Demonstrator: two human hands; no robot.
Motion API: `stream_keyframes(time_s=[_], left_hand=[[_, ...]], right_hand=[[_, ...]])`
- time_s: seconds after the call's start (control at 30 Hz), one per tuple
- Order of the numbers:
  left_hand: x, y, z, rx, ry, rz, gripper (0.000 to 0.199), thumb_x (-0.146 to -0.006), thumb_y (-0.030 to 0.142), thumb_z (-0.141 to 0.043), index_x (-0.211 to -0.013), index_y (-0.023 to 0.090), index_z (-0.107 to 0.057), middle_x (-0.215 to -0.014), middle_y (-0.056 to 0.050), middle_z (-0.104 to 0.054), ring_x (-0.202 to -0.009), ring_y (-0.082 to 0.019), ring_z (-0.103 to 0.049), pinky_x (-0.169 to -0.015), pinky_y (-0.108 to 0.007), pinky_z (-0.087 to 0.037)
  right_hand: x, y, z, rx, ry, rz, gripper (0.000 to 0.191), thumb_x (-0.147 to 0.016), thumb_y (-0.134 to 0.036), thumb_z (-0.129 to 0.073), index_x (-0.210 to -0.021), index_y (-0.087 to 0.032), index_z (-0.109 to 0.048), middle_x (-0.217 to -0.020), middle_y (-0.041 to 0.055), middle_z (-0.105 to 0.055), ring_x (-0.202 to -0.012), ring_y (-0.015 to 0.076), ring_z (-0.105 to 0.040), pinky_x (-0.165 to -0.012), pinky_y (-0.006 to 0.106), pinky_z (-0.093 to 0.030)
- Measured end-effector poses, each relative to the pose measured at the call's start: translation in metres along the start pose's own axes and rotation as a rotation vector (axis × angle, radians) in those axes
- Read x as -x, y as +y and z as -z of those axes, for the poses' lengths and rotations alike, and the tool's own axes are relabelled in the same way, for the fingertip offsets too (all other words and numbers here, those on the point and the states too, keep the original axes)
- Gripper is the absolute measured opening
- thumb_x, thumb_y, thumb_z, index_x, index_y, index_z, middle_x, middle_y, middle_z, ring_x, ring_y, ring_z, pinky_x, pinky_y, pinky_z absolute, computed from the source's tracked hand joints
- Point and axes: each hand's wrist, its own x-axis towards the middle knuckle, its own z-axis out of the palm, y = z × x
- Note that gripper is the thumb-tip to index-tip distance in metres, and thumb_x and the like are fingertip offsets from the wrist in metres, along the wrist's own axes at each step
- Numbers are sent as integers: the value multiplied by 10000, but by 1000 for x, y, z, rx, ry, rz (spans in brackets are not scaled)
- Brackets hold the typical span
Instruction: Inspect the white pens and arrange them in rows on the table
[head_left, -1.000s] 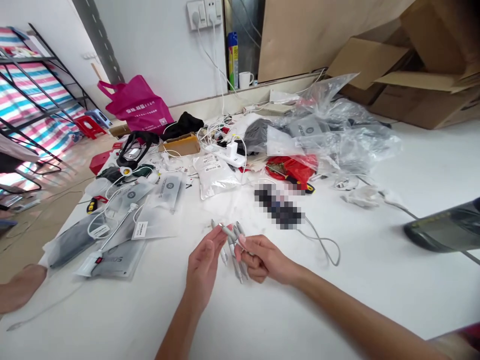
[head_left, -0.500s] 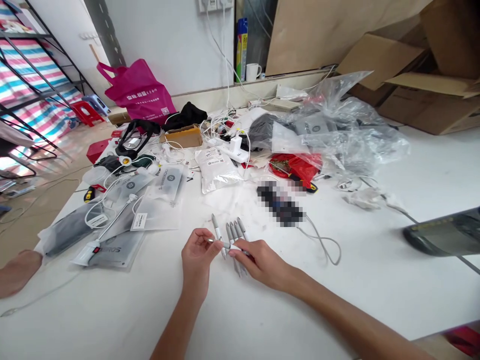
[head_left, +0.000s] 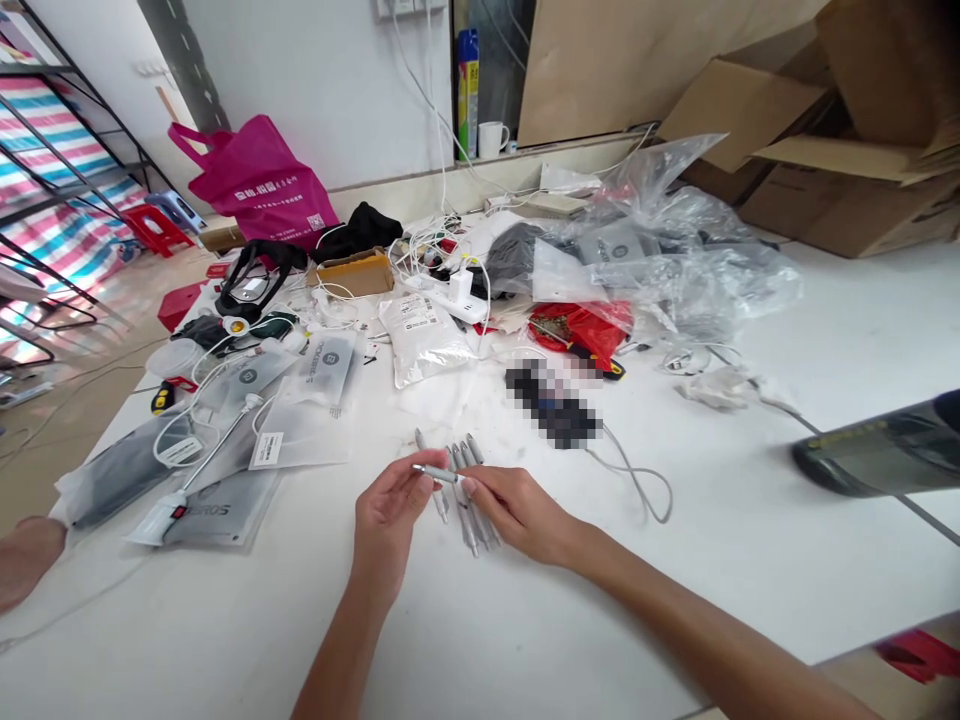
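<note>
A grey pen [head_left: 436, 472] is held level between my two hands, just above the tabletop. My left hand [head_left: 386, 515] has its thumb and fingertips closed on the pen's left part. The right end is pinched by my right hand [head_left: 525, 515], which hides that end. Under and behind the hands lie several similar silver-grey pens [head_left: 466, 520], side by side on the white table [head_left: 480, 640]. One more pen [head_left: 441, 508] lies a little apart on their left, partly covered by my left hand.
Grey packets [head_left: 225, 510] and cables lie at the left, near another person's hand [head_left: 30, 560]. Behind are a white plastic package [head_left: 427, 340] and a red bag [head_left: 600, 330]. A dark blurred device [head_left: 877, 450] stands right; cardboard boxes [head_left: 840, 200] sit at the back right.
My hands have shifted on the held pen, and more of its grey barrel now shows between them. The whole view has moved slightly. The pens on the table stay in place.
</note>
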Motion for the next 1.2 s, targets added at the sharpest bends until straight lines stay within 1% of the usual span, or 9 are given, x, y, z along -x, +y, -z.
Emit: stream_keyframes(time_s=[0.1, 0.2, 0.27, 0.37, 0.47, 0.63, 0.77, 0.97, 1.2], left_hand=[[-1, -1, 2, -48, 4, 24, 341, -791, 428, -890, -1013, 183, -804, -1035, -111, -813, -922, -223, -723, -858, -338, -567], [-3, -5, 3, -80, 43, 1, 317, -775, 413, -907, -930, 173, -769, -969, -94, -803, -869, -199, -714, -807, -314, -562], [-3, -7, 3, -74, 69, -29, 315, -802, 434, -885, -870, 178, -715, -956, -85, -795, -837, -183, -704, -786, -310, -560], [-4, -5, 2, -31, 106, -41, 367, -837, 472, -853, -821, 195, -612, -1005, -99, -812, -897, -211, -735, -782, -332, -569], [-4, -1, 1, 5, 111, -2, 387, -834, 499, -853, -899, 194, -622, -1038, -121, -825, -1015, -267, -765, -811, -367, -591], [-6, 1, 3, 120, 156, -7, 406, -847, 479, -855, -1018, 178, -645, -1112, -135, -818, -1060, -275, -786, -874, -375, -607], [-9, 1, 9, 201, 226, -52, 383, -866, 458, -848, -1040, 185, -643, -1140, -123, -814, -1059, -252, -793, -866, -330, -600], [-7, 3, 7, 183, 208, -33, 434, -839, 483, -867, -1055, 185, -638, -1117, -139, -821, -1049, -278, -800, -890, -367, -598], [-7, 3, 8, 171, 231, -70, 413, -884, 491, -825, -1095, 197, -624, -1146, -140, -816, -1055, -268, -799, -899, -360, -592]], right_hand=[[2, 7, -2, 81, 20, 33, 263, -1122, -397, -425, -1066, -216, -606, -845, 26, -670, -690, 162, -586, -657, 281, -419], [4, 13, -4, 160, -4, -6, 163, -1099, -360, -479, -1106, -214, -550, -741, -10, -641, -578, 157, -557, -580, 270, -366], [3, 14, -3, 184, -8, -34, 181, -1095, -385, -500, -1126, -211, -541, -737, -13, -644, -570, 157, -557, -578, 268, -366], [0, 12, 2, 217, 1, 5, 295, -1129, -419, -434, -1290, -209, -565, -872, 30, -703, -679, 169, -619, -647, 278, -419], [-1, 12, 5, 291, 22, 110, 379, -1159, -350, -318, -1383, -228, -599, -974, 60, -706, -761, 165, -631, -681, 278, -427], [-1, 21, 4, 392, 68, 177, 402, -1137, -241, -333, -1397, -221, -639, -901, 36, -656, -645, 121, -533, -605, 250, -373], [0, 27, 4, 416, 102, 194, 418, -1116, -174, -370, -1450, -235, -613, -872, 14, -630, -625, 110, -502, -593, 242, -360], [1, 27, 4, 424, 101, 200, 426, -1111, -156, -383, -1466, -237, -604, -868, 11, -619, -626, 111, -494, -595, 240, -372], [0, 31, 3, 426, 127, 226, 421, -1111, -154, -380, -1452, -232, -614, -865, 4, -612, -622, 105, -486, -590, 241, -369]])
